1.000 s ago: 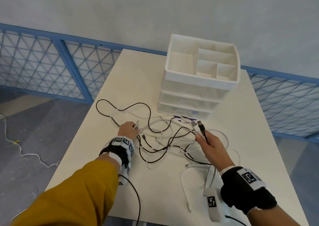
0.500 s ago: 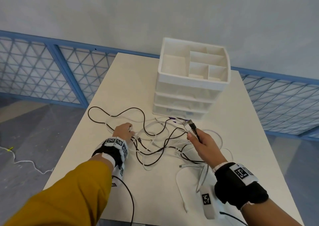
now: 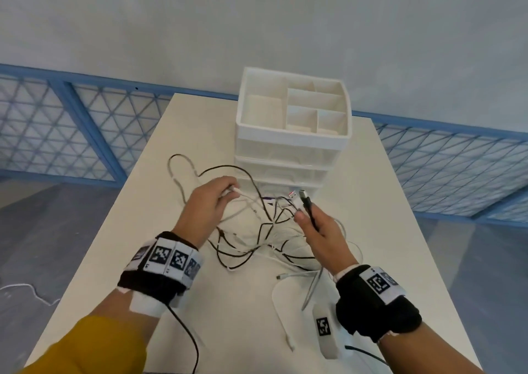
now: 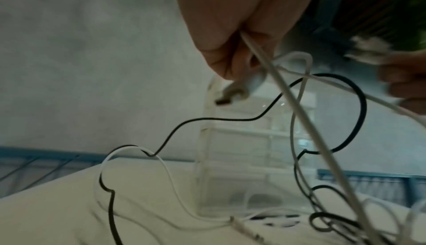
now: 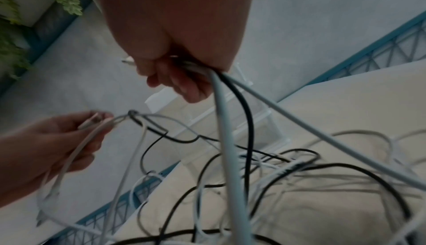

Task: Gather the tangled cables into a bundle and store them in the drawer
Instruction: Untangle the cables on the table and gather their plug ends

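A tangle of black and white cables [image 3: 265, 230] lies on the white table [image 3: 371, 230] in front of a white drawer unit [image 3: 288, 156]. My left hand [image 3: 210, 205] is raised above the table and pinches the plug end of a white cable [image 3: 243, 195] [image 4: 244, 85]. My right hand [image 3: 320, 230] grips several cable ends [image 3: 304, 198], black and white, with their plugs sticking up; the strands [image 5: 230, 121] hang down from its fist to the tangle. The drawers look shut.
The drawer unit has an open divided tray [image 3: 294, 108] on top. A white tagged device [image 3: 324, 330] lies on the table by my right wrist. A blue lattice railing [image 3: 71, 128] runs behind the table, against a grey wall.
My left hand has lifted off the table with a white cable end and moved up and right, toward the right hand. The right hand keeps its cable ends and is a little higher.
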The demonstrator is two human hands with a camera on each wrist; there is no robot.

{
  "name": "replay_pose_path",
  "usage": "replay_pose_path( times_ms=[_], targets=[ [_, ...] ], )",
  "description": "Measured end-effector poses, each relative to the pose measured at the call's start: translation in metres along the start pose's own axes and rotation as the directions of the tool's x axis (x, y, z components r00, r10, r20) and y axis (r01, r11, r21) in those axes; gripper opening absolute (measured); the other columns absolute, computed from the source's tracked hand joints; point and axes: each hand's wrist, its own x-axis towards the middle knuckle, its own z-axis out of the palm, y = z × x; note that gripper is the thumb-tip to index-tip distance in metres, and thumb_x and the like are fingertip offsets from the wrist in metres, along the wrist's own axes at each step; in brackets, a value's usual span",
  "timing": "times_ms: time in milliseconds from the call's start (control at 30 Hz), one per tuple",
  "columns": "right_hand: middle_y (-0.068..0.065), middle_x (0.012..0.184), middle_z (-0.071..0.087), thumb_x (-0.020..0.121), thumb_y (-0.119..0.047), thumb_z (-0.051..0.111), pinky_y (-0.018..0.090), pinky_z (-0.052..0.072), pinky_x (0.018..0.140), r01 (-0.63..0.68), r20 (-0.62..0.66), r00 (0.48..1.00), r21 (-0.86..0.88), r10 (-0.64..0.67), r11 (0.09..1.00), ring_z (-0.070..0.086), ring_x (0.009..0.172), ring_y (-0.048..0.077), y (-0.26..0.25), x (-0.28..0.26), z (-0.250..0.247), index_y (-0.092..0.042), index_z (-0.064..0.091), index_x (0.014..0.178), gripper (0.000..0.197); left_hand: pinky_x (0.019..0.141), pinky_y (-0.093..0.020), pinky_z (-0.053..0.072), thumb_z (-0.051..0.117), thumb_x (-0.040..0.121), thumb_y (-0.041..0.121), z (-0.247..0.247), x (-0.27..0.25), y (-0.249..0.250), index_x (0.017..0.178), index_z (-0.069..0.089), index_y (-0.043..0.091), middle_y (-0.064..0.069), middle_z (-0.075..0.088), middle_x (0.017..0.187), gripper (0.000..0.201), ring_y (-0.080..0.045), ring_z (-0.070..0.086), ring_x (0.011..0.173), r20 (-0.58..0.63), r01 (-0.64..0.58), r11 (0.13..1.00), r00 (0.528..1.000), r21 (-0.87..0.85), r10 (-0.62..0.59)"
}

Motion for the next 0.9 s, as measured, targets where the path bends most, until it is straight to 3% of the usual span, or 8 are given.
replay_pose_path(
  times_ms=[100,167,233,333,433,600,767,900],
  targets=[
    [-0.001,0.080,0.060,0.097,-0.024,0.041,0.026,0.042,0.069,0.112,-0.048,0.993,0.008,-0.112,0.994,0.054,0.075,0.017,-0.015,0.005,0.004,-0.014,0.055,0.103,0.018,0.074,0.000,0.035,0.055,0.088,0.014,0.011,-0.003,0.035,0.099,0.061,0.010,0.009,0.059,0.093,0.014,0.005,0.050,0.081,0.077,-0.132,0.991,0.988,-0.036,0.134],
    [0.015,0.097,0.061,0.098,-0.020,0.039,0.022,0.042,0.076,0.150,-0.020,0.989,0.033,-0.149,0.988,0.055,0.089,0.024,-0.023,0.010,0.009,-0.017,0.051,0.115,0.021,0.074,-0.001,0.036,0.056,0.087,0.013,0.018,0.001,0.047,0.099,0.062,0.008,0.011,0.058,0.091,0.014,0.010,0.050,0.081,0.067,-0.157,0.984,0.984,-0.086,0.163],
    [0.004,0.090,0.061,0.098,-0.018,0.039,0.017,0.043,0.074,0.168,-0.002,0.986,0.037,-0.168,0.985,0.057,0.078,0.009,-0.029,0.016,0.012,-0.030,0.047,0.109,0.018,0.072,-0.002,0.036,0.057,0.087,0.012,0.018,0.007,0.051,0.097,0.062,0.009,0.013,0.058,0.086,0.013,0.017,0.051,0.078,0.048,-0.131,0.983,0.989,-0.127,0.138],
    [-0.009,0.067,0.051,0.098,-0.020,0.039,0.019,0.042,0.057,0.142,0.015,0.990,-0.054,-0.142,0.988,0.052,0.054,-0.004,-0.032,0.027,0.006,-0.024,0.045,0.101,0.008,0.066,-0.002,0.035,0.057,0.087,0.015,0.011,0.012,0.047,0.095,0.063,0.012,0.020,0.055,0.073,0.010,0.018,0.051,0.070,0.044,-0.068,0.989,0.996,-0.130,0.074],
    [-0.014,0.067,0.048,0.098,-0.022,0.040,0.009,0.038,0.058,0.141,0.009,0.990,-0.053,-0.141,0.989,0.050,0.057,-0.011,-0.036,0.032,0.003,-0.023,0.048,0.107,0.013,0.063,-0.002,0.035,0.056,0.087,0.016,0.005,0.011,0.046,0.094,0.063,0.013,0.023,0.052,0.070,0.011,0.013,0.052,0.066,0.027,-0.032,0.993,0.999,-0.115,0.035],
    [-0.013,0.072,0.043,0.094,-0.018,0.043,0.005,0.035,0.062,0.311,-0.114,0.939,-0.117,-0.324,0.943,0.049,0.066,-0.006,-0.048,0.031,0.009,-0.017,0.046,0.093,0.003,0.072,0.000,0.034,0.056,0.088,0.018,0.003,0.014,0.051,0.097,0.063,0.009,0.010,0.059,0.086,0.015,0.002,0.049,0.073,0.006,-0.110,0.994,0.994,-0.002,0.110],
    [-0.009,0.075,0.040,0.091,-0.016,0.045,0.003,0.032,0.068,0.380,-0.161,0.893,-0.232,-0.421,0.895,0.042,0.071,0.008,-0.051,0.031,0.011,-0.008,0.053,0.087,0.012,0.062,-0.004,0.036,0.056,0.088,0.015,-0.001,0.016,0.053,0.094,0.063,0.007,0.019,0.052,0.065,0.012,0.011,0.052,0.064,-0.077,-0.013,0.997,0.997,-0.080,0.006],
    [-0.019,0.065,0.040,0.091,-0.018,0.047,0.013,0.033,0.057,0.421,0.052,0.906,-0.204,-0.420,0.884,0.047,0.059,-0.003,-0.055,0.030,0.015,-0.002,0.058,0.089,0.020,0.062,-0.006,0.036,0.052,0.088,0.009,0.002,0.018,0.056,0.105,0.063,0.006,0.005,0.059,0.081,0.020,-0.010,0.053,0.073,-0.013,0.039,0.999,0.999,-0.023,-0.039]
  ],
)
